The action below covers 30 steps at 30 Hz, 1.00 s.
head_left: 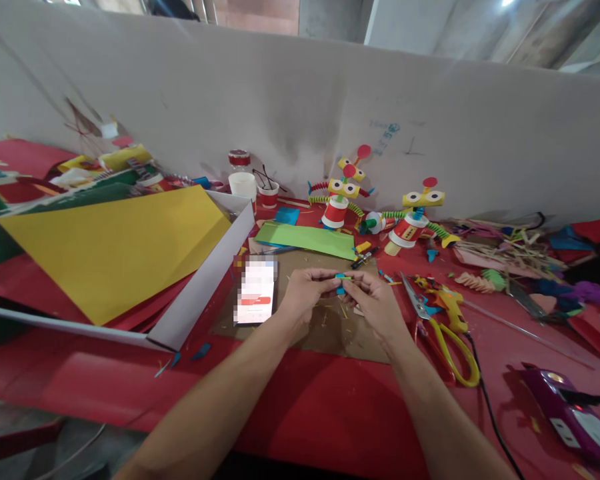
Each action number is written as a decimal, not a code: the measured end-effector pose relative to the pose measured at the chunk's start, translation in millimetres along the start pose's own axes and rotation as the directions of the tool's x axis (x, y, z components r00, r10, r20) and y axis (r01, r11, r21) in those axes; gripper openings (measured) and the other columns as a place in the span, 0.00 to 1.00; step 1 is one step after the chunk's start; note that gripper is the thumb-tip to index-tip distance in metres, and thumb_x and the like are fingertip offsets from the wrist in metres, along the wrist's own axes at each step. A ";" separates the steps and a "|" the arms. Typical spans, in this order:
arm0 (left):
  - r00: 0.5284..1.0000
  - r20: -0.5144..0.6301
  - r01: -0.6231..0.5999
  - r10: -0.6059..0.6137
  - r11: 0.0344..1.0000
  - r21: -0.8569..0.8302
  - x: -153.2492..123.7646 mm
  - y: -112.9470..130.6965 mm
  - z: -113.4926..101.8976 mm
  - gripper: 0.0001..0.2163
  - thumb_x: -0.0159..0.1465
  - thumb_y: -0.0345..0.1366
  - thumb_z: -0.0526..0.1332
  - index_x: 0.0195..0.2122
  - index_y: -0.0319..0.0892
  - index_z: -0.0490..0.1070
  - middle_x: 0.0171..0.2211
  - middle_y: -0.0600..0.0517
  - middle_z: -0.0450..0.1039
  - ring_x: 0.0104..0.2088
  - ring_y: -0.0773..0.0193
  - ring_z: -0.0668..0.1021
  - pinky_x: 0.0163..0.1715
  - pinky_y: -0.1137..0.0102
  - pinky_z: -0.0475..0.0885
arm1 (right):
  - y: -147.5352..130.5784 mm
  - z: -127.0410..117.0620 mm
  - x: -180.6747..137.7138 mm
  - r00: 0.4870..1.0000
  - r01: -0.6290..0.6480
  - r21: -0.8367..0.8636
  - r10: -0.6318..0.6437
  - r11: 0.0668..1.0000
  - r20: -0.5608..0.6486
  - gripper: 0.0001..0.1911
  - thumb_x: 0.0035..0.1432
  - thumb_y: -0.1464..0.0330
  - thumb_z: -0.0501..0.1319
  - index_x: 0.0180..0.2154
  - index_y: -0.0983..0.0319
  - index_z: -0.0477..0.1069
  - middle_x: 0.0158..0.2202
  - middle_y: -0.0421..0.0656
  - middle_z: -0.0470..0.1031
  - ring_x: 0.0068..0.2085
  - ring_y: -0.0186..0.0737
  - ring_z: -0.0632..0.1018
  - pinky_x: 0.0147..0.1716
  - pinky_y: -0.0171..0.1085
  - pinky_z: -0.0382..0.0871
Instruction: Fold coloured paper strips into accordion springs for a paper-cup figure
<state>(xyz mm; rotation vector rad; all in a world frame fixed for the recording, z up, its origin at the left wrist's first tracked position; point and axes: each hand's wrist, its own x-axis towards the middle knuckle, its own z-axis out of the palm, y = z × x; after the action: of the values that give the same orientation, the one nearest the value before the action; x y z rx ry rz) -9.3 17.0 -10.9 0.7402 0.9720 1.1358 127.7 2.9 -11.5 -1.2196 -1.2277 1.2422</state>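
Small blue and green paper strips [341,291] are pinched between the fingertips of my two hands, above a brown cardboard sheet [325,330]. My left hand [306,288] grips them from the left, fingers closed. From the other side, my right hand [374,299] pinches them too. The fingers partly hide the strips, so how they are joined cannot be made out. A lit smartphone [257,297] lies left of my left hand. Beyond the hands is a light green paper sheet [305,239]. Yellow-handled scissors [443,337] lie to the right of my right hand.
A white box [200,287] with yellow paper [125,247] stands left. Several paper-cup figures, one at the back right [409,229], stand near the wall. A yellow glue gun [447,303] and its cord lie right, with a purple power strip [570,413] nearer.
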 end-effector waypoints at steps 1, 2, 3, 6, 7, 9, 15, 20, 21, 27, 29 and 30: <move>1.000 -0.004 0.000 0.000 1.000 0.006 -0.2 0.7 0.2 0.14 0.40 0.34 0.73 0.29 0.36 0.77 0.24 0.49 0.76 0.25 0.66 0.75 0.33 0.67 0.72 | 0.9 0.3 0.1 1.000 0.008 -0.006 -0.008 1.000 -0.004 0.18 0.47 0.59 0.65 0.37 0.63 0.70 0.24 0.39 0.74 0.23 0.33 0.73 0.22 0.31 0.65; 1.000 -0.012 -0.001 0.001 1.000 0.013 -0.4 1.7 0.4 0.14 0.39 0.34 0.73 0.28 0.36 0.77 0.24 0.49 0.76 0.25 0.67 0.75 0.32 0.67 0.72 | 1.7 0.6 0.0 1.000 0.021 -0.015 -0.021 1.000 -0.010 0.18 0.47 0.59 0.65 0.38 0.62 0.69 0.23 0.38 0.73 0.23 0.33 0.73 0.22 0.31 0.65; 1.000 -0.021 -0.001 0.002 1.000 0.024 -0.8 2.6 0.7 0.13 0.39 0.33 0.73 0.27 0.36 0.77 0.23 0.50 0.76 0.24 0.68 0.75 0.31 0.68 0.72 | 2.2 0.8 -0.2 0.999 0.036 -0.027 -0.037 0.999 -0.018 0.19 0.47 0.58 0.65 0.39 0.62 0.67 0.22 0.37 0.72 0.22 0.33 0.73 0.22 0.31 0.65; 0.999 -0.048 -0.008 0.011 0.998 0.066 -2.0 4.5 1.9 0.13 0.38 0.32 0.74 0.27 0.36 0.78 0.22 0.50 0.75 0.23 0.68 0.74 0.30 0.69 0.71 | 2.6 0.1 -0.6 0.997 0.072 -0.090 -0.074 0.993 -0.021 0.19 0.48 0.59 0.64 0.40 0.60 0.65 0.20 0.35 0.71 0.20 0.33 0.73 0.20 0.31 0.63; 0.999 -0.049 -0.011 0.015 0.997 0.077 -2.3 4.6 2.3 0.13 0.38 0.32 0.73 0.27 0.36 0.78 0.22 0.50 0.75 0.23 0.68 0.74 0.30 0.70 0.71 | 2.4 -0.6 -0.4 0.997 0.075 -0.109 -0.077 0.991 -0.011 0.18 0.49 0.59 0.64 0.40 0.61 0.65 0.19 0.35 0.71 0.20 0.33 0.72 0.20 0.30 0.62; 0.999 -0.036 -0.006 0.009 0.997 0.080 -2.6 4.2 2.8 0.13 0.39 0.32 0.73 0.27 0.36 0.78 0.23 0.50 0.75 0.24 0.68 0.74 0.30 0.70 0.71 | 1.9 -2.8 0.3 0.998 0.068 -0.132 -0.066 0.989 0.021 0.16 0.50 0.59 0.63 0.37 0.61 0.67 0.20 0.36 0.72 0.19 0.32 0.71 0.19 0.30 0.62; 0.997 -0.009 0.072 -0.072 0.997 0.005 2.0 1.7 -0.6 0.10 0.41 0.30 0.73 0.25 0.36 0.78 0.23 0.50 0.75 0.23 0.69 0.74 0.27 0.72 0.71 | -1.0 -10.8 3.6 0.994 0.108 -0.184 -0.103 0.977 0.034 0.14 0.52 0.59 0.61 0.36 0.62 0.72 0.23 0.40 0.73 0.22 0.34 0.73 0.22 0.33 0.66; 0.993 -0.060 0.097 -0.101 0.992 -0.075 5.9 5.1 -4.2 0.04 0.46 0.25 0.69 0.23 0.36 0.76 0.26 0.48 0.76 0.26 0.69 0.75 0.30 0.73 0.72 | -4.8 -15.6 4.1 0.925 0.353 -0.350 -0.381 0.868 -0.011 0.08 0.53 0.64 0.61 0.36 0.58 0.74 0.36 0.44 0.74 0.35 0.40 0.75 0.31 0.37 0.70; 0.993 -0.065 0.096 -0.101 0.992 -0.085 5.9 6.1 -4.2 0.03 0.47 0.24 0.68 0.23 0.36 0.76 0.27 0.48 0.76 0.27 0.69 0.75 0.30 0.73 0.73 | -5.0 -15.8 4.1 0.896 0.420 -0.385 -0.442 0.822 0.033 0.08 0.52 0.66 0.62 0.36 0.57 0.75 0.41 0.45 0.72 0.40 0.41 0.75 0.33 0.38 0.70; 0.993 -0.059 0.092 -0.099 0.990 -0.107 5.1 6.8 -4.6 0.03 0.48 0.24 0.67 0.24 0.36 0.76 0.27 0.48 0.75 0.27 0.69 0.76 0.31 0.74 0.73 | 1.4 -15.3 5.3 0.807 0.563 -0.501 -0.568 0.657 0.161 0.08 0.53 0.69 0.62 0.36 0.53 0.77 0.49 0.45 0.66 0.48 0.44 0.70 0.47 0.46 0.67; 0.994 -0.051 0.091 -0.097 0.990 -0.106 5.4 5.9 -5.0 0.03 0.48 0.24 0.67 0.24 0.36 0.76 0.27 0.48 0.75 0.27 0.69 0.76 0.30 0.75 0.73 | 3.6 -15.7 5.8 0.803 0.567 -0.513 -0.570 0.644 0.173 0.08 0.54 0.68 0.62 0.36 0.52 0.77 0.50 0.44 0.66 0.47 0.44 0.71 0.47 0.47 0.67; 0.994 -0.049 0.092 -0.098 0.990 -0.106 5.5 5.7 -5.0 0.03 0.48 0.24 0.68 0.25 0.36 0.76 0.27 0.48 0.75 0.27 0.69 0.76 0.31 0.75 0.73 | 4.1 -15.8 5.9 0.801 0.570 -0.516 -0.574 0.640 0.172 0.08 0.54 0.69 0.62 0.36 0.52 0.77 0.49 0.44 0.66 0.47 0.44 0.71 0.46 0.47 0.67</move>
<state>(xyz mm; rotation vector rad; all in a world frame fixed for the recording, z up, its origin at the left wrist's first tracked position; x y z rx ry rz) -15.5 23.8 -9.4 0.5770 0.9758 1.1185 143.3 9.2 -15.6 -1.0676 -1.8651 0.4040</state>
